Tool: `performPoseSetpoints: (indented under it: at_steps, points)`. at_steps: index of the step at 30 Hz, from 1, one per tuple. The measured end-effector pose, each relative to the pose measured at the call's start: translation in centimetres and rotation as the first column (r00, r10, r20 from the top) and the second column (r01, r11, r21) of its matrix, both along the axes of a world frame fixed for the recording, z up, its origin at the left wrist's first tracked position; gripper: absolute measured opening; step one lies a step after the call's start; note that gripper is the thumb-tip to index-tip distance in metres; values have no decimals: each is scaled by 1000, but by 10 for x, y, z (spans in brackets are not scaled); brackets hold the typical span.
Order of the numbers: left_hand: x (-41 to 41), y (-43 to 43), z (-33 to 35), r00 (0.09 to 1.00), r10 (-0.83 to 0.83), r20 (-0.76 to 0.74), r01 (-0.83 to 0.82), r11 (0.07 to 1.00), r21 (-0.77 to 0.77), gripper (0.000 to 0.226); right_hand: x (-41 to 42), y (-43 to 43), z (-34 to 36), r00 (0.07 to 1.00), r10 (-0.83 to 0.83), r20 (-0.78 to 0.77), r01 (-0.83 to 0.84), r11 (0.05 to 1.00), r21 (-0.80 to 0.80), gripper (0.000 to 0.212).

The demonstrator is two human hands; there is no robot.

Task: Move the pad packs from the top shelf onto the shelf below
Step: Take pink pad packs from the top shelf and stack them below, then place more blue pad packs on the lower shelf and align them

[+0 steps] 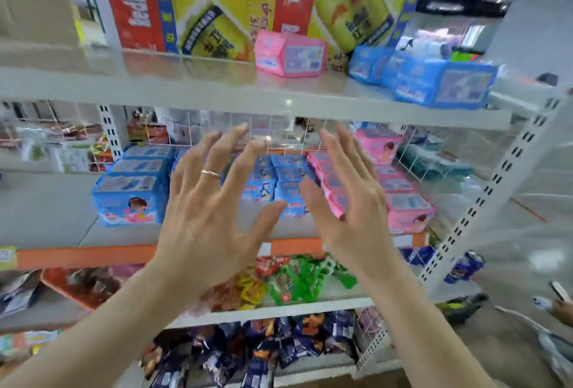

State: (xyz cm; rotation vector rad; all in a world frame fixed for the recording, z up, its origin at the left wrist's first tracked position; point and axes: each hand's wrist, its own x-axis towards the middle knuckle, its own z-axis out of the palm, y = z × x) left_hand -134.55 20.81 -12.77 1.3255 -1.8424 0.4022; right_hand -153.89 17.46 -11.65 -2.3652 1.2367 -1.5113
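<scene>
On the top shelf (186,84), toward the right, one pink pack (290,54) and a cluster of blue packs (443,84) are not yet moved — they lie loose, at odd angles. We hold our left hand (210,211) and right hand (350,201) side by side in front of the shelf below (46,211), fingers spread wide, gripping nothing. Packed rows (133,183) already fill that shelf's middle; we judge the open hands are poised so — empty — to rise for the next pack.
</scene>
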Motion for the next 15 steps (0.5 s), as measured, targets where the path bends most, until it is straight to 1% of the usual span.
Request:
performPoseSetpoints:
  at_steps: [3,7,12,15]
  points:
    - [-8,-6,38,1000,15,9,-14,998,-58,66,-2,-8,30,999,33,30,-30,995,-93,64]
    - [-3,-20,80,999,30,19,-27,994,-109,66,-2,-22,65,999,29,42,-20,981,-195,66]
    - [15,-48,114,998,43,52,-34,988,-153,64,9,-47,93,999,-15,52,27,968,-249,66]
    - [27,-71,127,998,26,51,-18,989,-147,64,19,-64,104,998,-52,34,59,971,-231,66]
